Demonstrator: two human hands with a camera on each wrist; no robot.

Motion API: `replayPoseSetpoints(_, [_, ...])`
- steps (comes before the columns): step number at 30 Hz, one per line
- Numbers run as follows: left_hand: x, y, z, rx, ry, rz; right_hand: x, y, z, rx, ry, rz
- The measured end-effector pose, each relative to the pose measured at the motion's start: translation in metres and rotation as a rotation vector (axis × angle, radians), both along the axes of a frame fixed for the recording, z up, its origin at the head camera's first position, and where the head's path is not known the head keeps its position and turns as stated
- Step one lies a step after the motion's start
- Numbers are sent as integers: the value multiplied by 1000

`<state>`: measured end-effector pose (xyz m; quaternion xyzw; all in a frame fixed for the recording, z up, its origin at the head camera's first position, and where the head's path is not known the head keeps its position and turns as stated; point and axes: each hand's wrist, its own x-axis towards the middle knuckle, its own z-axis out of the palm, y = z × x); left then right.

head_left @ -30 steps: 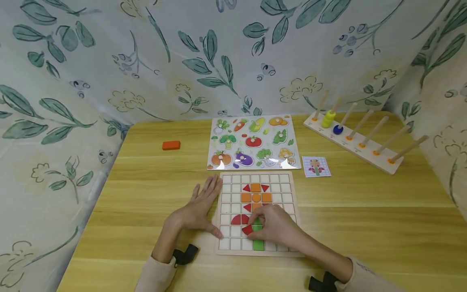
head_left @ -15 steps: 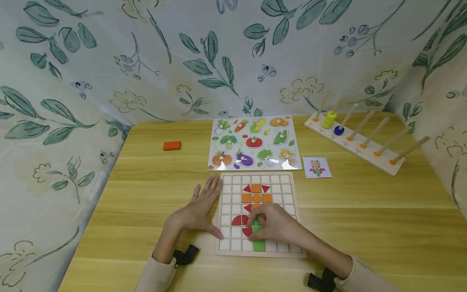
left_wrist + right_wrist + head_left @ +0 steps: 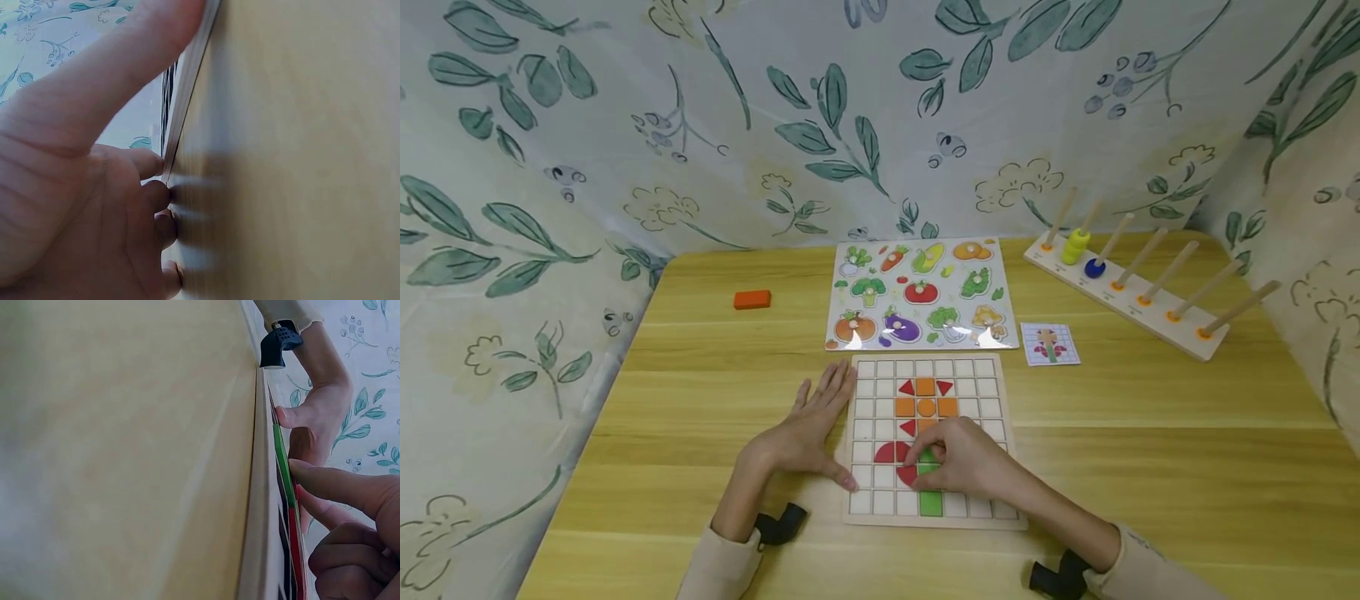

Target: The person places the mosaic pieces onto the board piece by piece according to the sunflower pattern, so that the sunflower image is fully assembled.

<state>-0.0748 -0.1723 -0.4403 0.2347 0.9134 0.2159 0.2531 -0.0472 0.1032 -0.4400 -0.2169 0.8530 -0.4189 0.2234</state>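
A wooden grid board (image 3: pixel 883 503) lies flat, with orange squares, an orange circle, red triangles, red quarter-circle tiles and green tiles set in its cells. My right hand (image 3: pixel 966 460) has its thumb and index finger on a red quarter-circle tile (image 3: pixel 906 476), left of the green column. In the right wrist view, the fingertips of that hand (image 3: pixel 356 544) meet at the green (image 3: pixel 281 453) and red tiles. My left hand (image 3: pixel 805 437) is spread along the board's left edge, thumb and fingertips touching it. The right hand hides some cells of the board.
A vegetable knob puzzle (image 3: pixel 922 292) lies behind the board. To its right are a small pattern card (image 3: pixel 1050 344) and a slanted peg stand (image 3: pixel 1131 304) with yellow and blue rings. An orange-red block (image 3: pixel 752 299) rests at the back left.
The red quarter-circle tile has turned slightly and now sits square in its cell, with my right fingertips still on it. My left hand has stayed in place.
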Motion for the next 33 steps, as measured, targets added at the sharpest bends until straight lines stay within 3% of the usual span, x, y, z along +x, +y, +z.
replayPoseSetpoints(21, [0,-2,1,40,6,0,2,-1,1,12,24,-34])
replayPoseSetpoints(28, [1,-1,2,27,5,-6,-6,12,5,-93,-94,19])
replayPoseSetpoints(33, [0,-1,1,36,1,-4,-18,33,17,-136,-135,11])
